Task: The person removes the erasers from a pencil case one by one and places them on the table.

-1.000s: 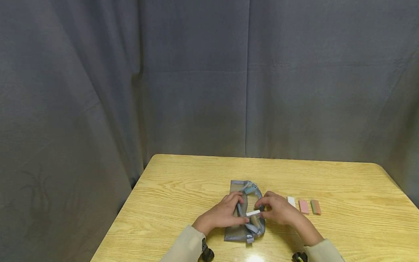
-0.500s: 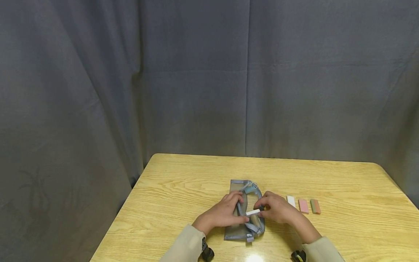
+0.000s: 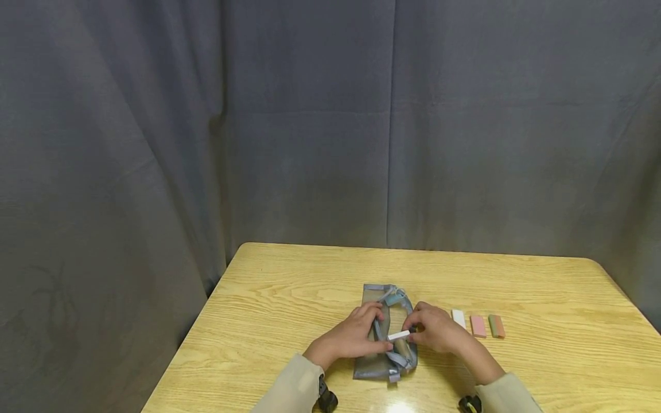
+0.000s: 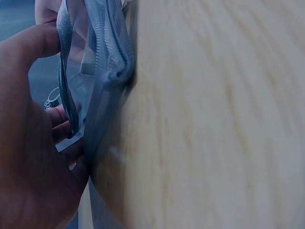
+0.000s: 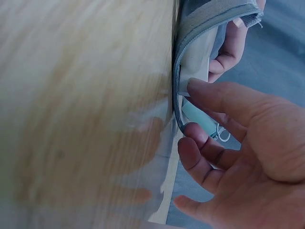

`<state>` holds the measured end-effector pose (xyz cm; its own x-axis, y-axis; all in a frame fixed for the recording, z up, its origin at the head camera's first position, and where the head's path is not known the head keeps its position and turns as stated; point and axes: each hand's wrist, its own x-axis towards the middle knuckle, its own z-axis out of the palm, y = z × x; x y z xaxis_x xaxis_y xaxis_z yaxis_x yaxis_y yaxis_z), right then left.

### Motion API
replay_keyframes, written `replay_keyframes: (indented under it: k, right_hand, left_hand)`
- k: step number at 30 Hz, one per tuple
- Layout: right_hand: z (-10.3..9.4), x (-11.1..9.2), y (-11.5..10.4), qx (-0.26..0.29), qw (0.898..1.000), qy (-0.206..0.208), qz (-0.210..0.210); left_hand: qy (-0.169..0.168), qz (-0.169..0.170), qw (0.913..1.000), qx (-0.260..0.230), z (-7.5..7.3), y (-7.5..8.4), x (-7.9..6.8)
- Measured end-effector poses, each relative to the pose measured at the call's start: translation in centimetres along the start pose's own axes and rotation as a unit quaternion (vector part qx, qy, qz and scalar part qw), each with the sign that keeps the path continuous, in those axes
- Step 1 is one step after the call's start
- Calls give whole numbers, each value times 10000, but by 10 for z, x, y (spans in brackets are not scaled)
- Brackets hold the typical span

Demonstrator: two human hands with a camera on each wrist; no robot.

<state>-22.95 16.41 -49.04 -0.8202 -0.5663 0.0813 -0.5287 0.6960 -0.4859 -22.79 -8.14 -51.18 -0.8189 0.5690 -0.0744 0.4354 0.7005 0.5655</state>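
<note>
A grey-blue mesh zip pouch (image 3: 369,368) lies on the table with its zipped mouth spread apart. My left hand (image 3: 348,337) holds the left side of that mouth; in the left wrist view its thumb and fingers are around the zip edge (image 4: 66,62). A white eraser (image 3: 399,335) is at the opening, pinched by my right hand (image 3: 439,331) between thumb and forefinger. The right wrist view shows other right fingertips (image 5: 189,151) beside the pouch's curved zip edge (image 5: 177,71). How far the eraser reaches inside is hard to tell.
To the right of my right hand lie another white eraser (image 3: 459,318), a pink one (image 3: 478,326) and a green-and-orange one (image 3: 497,326). A light-blue tag (image 3: 395,297) hangs at the pouch's far end. Behind the wooden table (image 3: 289,275) hangs a grey curtain (image 3: 310,143).
</note>
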Motion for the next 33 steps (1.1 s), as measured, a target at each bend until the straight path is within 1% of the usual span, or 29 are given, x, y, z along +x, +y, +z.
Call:
replay_keyframes:
  k: [14, 16, 22, 25, 28, 33]
  right_hand:
    - [-6, -3, -1, -225, 9973, 559, -425]
    - [-8, -3, -2, -189, 9972, 579, -422]
    - [-17, -7, -6, -38, 9978, 629, -202]
    - [-20, -8, -7, 23, 9974, 699, -162]
    - [-22, -9, -6, 139, 9971, 749, -90]
    - [-25, -12, -2, 225, 9965, 799, -109]
  left_hand:
    - [5, -21, 10000, 21, 1, 0, 1]
    - [1, -25, 10000, 14, 1, 0, 1]
    - [10, -19, 10000, 16, 2, 0, 1]
    - [5, -29, 10000, -4, 1, 0, 1]
    - [0, -27, 10000, -15, 1, 0, 0]
    - [-8, -21, 10000, 7, 1, 0, 0]
